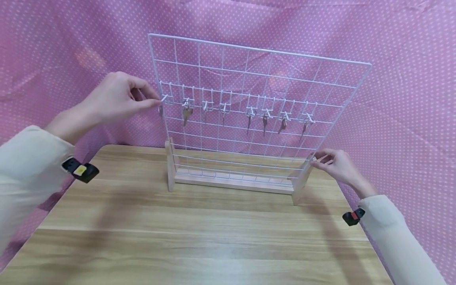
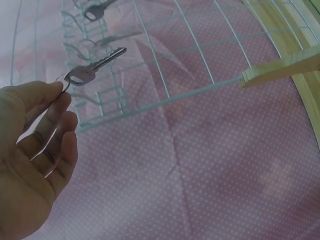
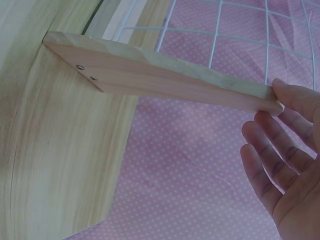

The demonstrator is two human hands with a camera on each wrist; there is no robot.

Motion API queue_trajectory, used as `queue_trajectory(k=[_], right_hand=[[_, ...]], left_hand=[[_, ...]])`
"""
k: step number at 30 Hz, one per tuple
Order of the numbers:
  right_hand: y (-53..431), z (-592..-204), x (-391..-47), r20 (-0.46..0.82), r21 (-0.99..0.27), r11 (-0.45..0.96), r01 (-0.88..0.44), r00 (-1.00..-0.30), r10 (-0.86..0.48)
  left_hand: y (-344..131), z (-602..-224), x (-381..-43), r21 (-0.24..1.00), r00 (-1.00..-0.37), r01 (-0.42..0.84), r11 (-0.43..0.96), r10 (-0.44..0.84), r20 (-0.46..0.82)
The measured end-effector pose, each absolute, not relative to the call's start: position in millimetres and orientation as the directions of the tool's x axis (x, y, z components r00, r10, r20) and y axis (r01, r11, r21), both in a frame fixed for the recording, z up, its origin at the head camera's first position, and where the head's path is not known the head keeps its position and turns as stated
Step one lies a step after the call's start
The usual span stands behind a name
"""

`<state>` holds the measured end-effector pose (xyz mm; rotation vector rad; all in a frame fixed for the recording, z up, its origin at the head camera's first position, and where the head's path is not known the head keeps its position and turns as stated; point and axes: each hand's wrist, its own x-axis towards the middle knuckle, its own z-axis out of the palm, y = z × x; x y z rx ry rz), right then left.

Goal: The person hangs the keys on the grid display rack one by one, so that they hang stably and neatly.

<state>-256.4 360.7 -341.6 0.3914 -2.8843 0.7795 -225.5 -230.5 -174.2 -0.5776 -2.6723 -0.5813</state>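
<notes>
At the left end of the white wire grid (image 1: 249, 71), my left hand (image 1: 117, 99) pinches the ring of a small silver key (image 2: 82, 76) between thumb and index finger. The ring is right at the leftmost hook (image 1: 164, 98), and the key hangs below the fingertips in the head view. The other fingers of that hand are loosely bent. Lower on the opposite side, my right hand (image 1: 335, 164) grips the top of the stand's right wooden leg (image 3: 170, 75) between thumb and fingers. Several more keys (image 1: 187, 114) hang by rings from hooks along one row of the grid.
The grid stands in a pale wooden base (image 1: 231, 183), with a left wooden leg (image 1: 170, 166), toward the back of a wood-grain table (image 1: 213, 237). A pink dotted cloth (image 1: 402, 99) hangs behind and around the table.
</notes>
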Motion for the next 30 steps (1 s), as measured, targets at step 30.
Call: queue_trajectory(k=[30], right_hand=[[361.8, -342.7, -256.7, 0.191, -0.482, 0.827, -0.289, -0.956, -0.222]], left_hand=[[-241.2, -197.5, -248.2, 0.378, -0.861, 0.421, 0.824, 0.232, 0.453]])
